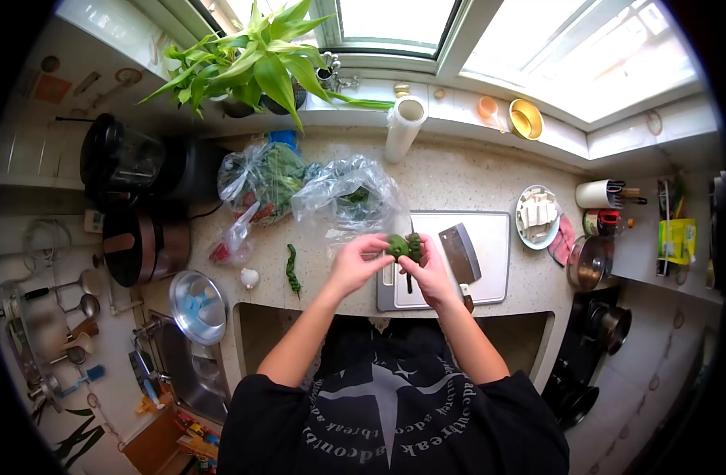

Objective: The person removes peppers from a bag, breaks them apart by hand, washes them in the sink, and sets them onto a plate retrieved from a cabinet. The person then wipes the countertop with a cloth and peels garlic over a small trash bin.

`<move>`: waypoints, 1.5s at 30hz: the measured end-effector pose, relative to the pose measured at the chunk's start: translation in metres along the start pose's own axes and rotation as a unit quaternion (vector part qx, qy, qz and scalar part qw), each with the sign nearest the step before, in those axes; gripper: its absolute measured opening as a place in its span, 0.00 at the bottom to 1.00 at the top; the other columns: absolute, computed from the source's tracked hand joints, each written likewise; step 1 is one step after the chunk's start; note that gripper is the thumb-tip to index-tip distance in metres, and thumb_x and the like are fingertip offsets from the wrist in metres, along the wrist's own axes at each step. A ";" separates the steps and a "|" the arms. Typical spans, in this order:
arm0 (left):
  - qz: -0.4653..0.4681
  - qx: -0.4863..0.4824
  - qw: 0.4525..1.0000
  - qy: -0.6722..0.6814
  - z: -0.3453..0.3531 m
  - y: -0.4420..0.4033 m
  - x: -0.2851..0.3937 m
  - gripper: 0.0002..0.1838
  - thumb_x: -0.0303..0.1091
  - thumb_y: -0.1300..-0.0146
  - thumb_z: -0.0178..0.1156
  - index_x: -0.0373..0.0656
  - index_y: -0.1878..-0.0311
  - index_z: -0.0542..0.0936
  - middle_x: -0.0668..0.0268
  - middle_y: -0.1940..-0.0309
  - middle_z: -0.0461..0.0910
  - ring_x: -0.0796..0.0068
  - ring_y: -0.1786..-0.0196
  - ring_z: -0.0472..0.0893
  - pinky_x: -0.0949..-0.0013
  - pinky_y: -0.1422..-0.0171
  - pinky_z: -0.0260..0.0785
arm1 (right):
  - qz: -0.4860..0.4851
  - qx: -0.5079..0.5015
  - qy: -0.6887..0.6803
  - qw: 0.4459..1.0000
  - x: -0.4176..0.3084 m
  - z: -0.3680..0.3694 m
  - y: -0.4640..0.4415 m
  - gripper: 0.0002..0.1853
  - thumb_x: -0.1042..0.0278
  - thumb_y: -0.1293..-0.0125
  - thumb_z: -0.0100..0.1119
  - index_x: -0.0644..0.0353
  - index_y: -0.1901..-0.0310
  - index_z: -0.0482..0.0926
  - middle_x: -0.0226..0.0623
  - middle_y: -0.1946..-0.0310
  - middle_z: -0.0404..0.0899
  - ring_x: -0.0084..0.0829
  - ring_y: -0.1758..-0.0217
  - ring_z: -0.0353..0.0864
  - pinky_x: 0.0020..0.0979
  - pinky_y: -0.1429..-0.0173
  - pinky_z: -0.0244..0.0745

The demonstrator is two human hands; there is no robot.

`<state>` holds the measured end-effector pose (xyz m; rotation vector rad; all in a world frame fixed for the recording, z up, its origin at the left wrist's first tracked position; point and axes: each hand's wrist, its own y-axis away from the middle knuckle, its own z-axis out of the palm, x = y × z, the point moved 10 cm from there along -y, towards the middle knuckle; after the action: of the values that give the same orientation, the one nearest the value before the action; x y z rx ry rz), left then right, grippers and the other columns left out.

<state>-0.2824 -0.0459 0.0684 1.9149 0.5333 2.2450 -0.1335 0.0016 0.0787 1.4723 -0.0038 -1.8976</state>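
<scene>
Both hands are raised over the left part of a white cutting board (pixel 496 237). My left hand (pixel 358 264) has its fingers on the left side of a dark green wrinkled pepper (pixel 398 246). My right hand (pixel 430 273) holds more of the green pepper pieces between thumb and fingers. A cleaver (pixel 460 255) lies on the board to the right of my hands. Another long green pepper (pixel 291 271) rests on the counter to the left. Behind my hands sits an open clear plastic bag (pixel 351 198) with greens inside.
A plate of white strips (pixel 537 218) stands right of the board beside a pink cloth (pixel 562 240). At the left are a garlic bulb (pixel 250 278), a bagged bunch of greens (pixel 272 178), and a metal bowl (pixel 197 307) by the sink. A paper roll (pixel 405 129) stands behind.
</scene>
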 end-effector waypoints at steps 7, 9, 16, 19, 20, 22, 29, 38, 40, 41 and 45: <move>0.110 0.119 0.939 -0.302 -0.013 -0.011 0.029 0.14 0.39 0.37 0.66 0.42 0.52 0.88 0.57 0.45 0.85 0.57 0.50 0.86 0.59 0.45 0.78 | -0.116 0.099 0.415 0.897 0.005 -0.060 0.012 0.21 0.73 0.41 0.71 0.56 0.46 0.77 0.37 0.50 0.79 0.37 0.53 0.82 0.36 0.51 0.79; 0.110 0.168 0.927 -0.317 -0.043 -0.030 0.043 0.13 0.37 0.37 0.64 0.42 0.53 0.88 0.55 0.49 0.86 0.51 0.51 0.85 0.55 0.43 0.77 | -0.127 0.107 0.610 0.774 0.000 -0.064 0.013 0.24 0.76 0.51 0.66 0.53 0.48 0.80 0.40 0.49 0.78 0.48 0.46 0.80 0.43 0.45 0.76; 0.157 0.154 0.818 -0.531 -0.066 -0.127 0.047 0.10 0.29 0.37 0.57 0.40 0.55 0.83 0.48 0.57 0.83 0.40 0.56 0.82 0.46 0.44 0.75 | -0.171 0.103 0.681 0.704 0.033 -0.070 0.008 0.38 0.75 0.53 0.67 0.49 0.34 0.74 0.41 0.37 0.71 0.45 0.29 0.67 0.48 0.29 0.62; 0.175 0.139 0.769 -0.599 -0.052 -0.148 0.053 0.08 0.29 0.40 0.60 0.46 0.58 0.84 0.53 0.58 0.83 0.48 0.55 0.84 0.48 0.49 0.77 | -0.119 0.086 0.685 0.714 0.035 -0.067 0.006 0.42 0.71 0.49 0.70 0.46 0.28 0.69 0.43 0.29 0.64 0.49 0.23 0.58 0.51 0.24 0.53; 0.157 0.124 0.747 -0.634 -0.048 -0.156 0.052 0.08 0.29 0.40 0.61 0.47 0.59 0.85 0.54 0.57 0.83 0.50 0.55 0.85 0.50 0.50 0.77 | -0.126 0.088 0.685 0.712 0.030 -0.062 0.007 0.42 0.70 0.48 0.70 0.46 0.28 0.70 0.43 0.28 0.64 0.49 0.23 0.58 0.51 0.23 0.53; 0.095 0.086 0.701 -0.702 -0.048 -0.172 0.040 0.06 0.32 0.40 0.61 0.50 0.61 0.86 0.59 0.55 0.83 0.58 0.51 0.85 0.54 0.48 0.75 | -0.171 0.089 0.677 0.710 0.014 -0.047 0.009 0.40 0.69 0.48 0.70 0.46 0.29 0.71 0.44 0.30 0.66 0.52 0.24 0.60 0.54 0.25 0.56; 0.112 0.139 0.635 -0.752 -0.063 -0.180 0.028 0.05 0.36 0.38 0.61 0.53 0.62 0.85 0.64 0.55 0.85 0.65 0.43 0.81 0.54 0.41 0.67 | -0.292 0.044 0.598 0.745 -0.023 0.013 0.003 0.35 0.72 0.47 0.67 0.47 0.33 0.76 0.46 0.31 0.66 0.52 0.27 0.63 0.50 0.26 0.60; 0.081 0.088 0.670 -0.733 -0.067 -0.173 0.026 0.10 0.34 0.38 0.60 0.50 0.55 0.84 0.63 0.54 0.85 0.60 0.48 0.84 0.54 0.44 0.73 | -0.251 0.043 0.602 0.756 -0.024 0.033 -0.035 0.40 0.68 0.43 0.68 0.48 0.26 0.68 0.50 0.23 0.58 0.57 0.22 0.56 0.54 0.22 0.57; 0.122 0.091 0.668 -0.728 -0.061 -0.172 0.020 0.11 0.33 0.38 0.60 0.49 0.52 0.84 0.63 0.53 0.85 0.60 0.46 0.83 0.54 0.41 0.72 | -0.237 0.037 0.592 0.770 -0.018 0.030 -0.040 0.40 0.67 0.42 0.68 0.47 0.25 0.67 0.48 0.22 0.57 0.58 0.21 0.56 0.54 0.23 0.58; 0.180 0.104 0.665 -0.717 -0.054 -0.165 0.022 0.12 0.33 0.37 0.59 0.49 0.51 0.83 0.64 0.52 0.85 0.60 0.45 0.82 0.55 0.40 0.71 | -0.231 0.033 0.586 0.776 -0.016 0.029 -0.042 0.40 0.67 0.42 0.68 0.46 0.25 0.67 0.47 0.22 0.57 0.57 0.21 0.56 0.54 0.23 0.58; 0.139 0.073 0.683 -0.714 -0.055 -0.176 0.011 0.16 0.33 0.37 0.59 0.51 0.46 0.81 0.66 0.52 0.85 0.61 0.41 0.81 0.55 0.35 0.68 | -0.228 0.026 0.600 0.766 -0.016 0.033 -0.041 0.41 0.67 0.43 0.69 0.42 0.25 0.67 0.42 0.21 0.57 0.57 0.22 0.57 0.56 0.25 0.61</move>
<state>-0.3587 0.1112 0.0087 3.0846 0.1103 0.1617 -0.1815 0.0275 0.0865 2.6377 0.9701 -0.9011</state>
